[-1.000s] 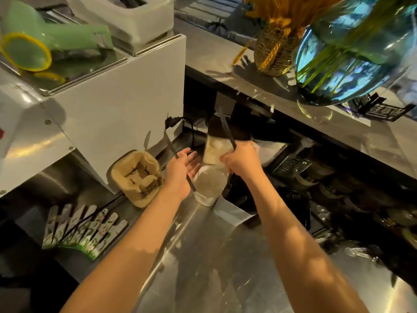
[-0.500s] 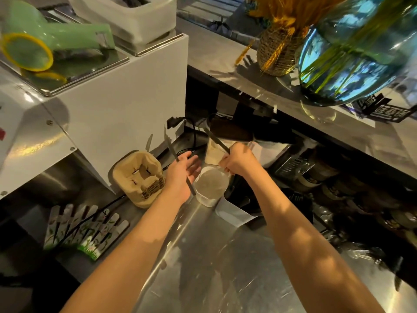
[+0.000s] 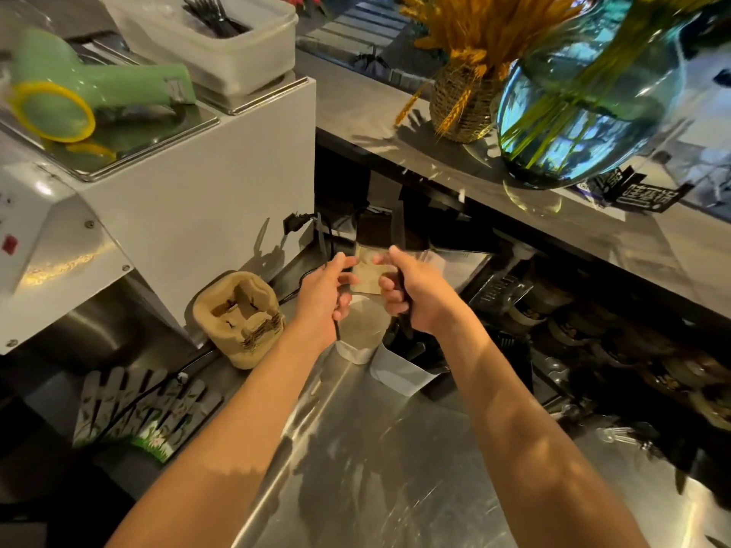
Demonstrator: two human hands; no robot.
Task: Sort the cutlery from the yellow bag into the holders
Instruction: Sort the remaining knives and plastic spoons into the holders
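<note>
- Nearest the camera, the steel desk (image 3: 375, 488) shows only bare forearms reaching away over it.
- Past them stand two holders: a pale cup (image 3: 362, 330) just under the hands, and a white holder (image 3: 399, 373) touching it on the right, with dark cutlery handles in it.
- Above the cup, the left hand (image 3: 322, 292) has its fingers curled round a thin black piece (image 3: 322, 241) that juts up past the thumb.
- Beside it, the right hand (image 3: 419, 294) grips a black knife (image 3: 397, 227), blade up, fingers clamped on the handle.
- Between and just behind the hands sits the bag (image 3: 366, 272), tan-yellow with a clear top; the hands almost touch it.
- My reading: both pieces are out of the bag and the sorting step is in hand. Next, each piece has to be turned handle-down or lowered straight into the holder for its kind, without tipping the light cup.
- Hard to tell: whether the left piece is a fork, spoon or knife, since its head is thin and blurred; what is left in the bag; and whether the cup holds anything.
- Farther back, a tub (image 3: 221, 45) of dark forks sits on the white machine (image 3: 190, 199).
</note>
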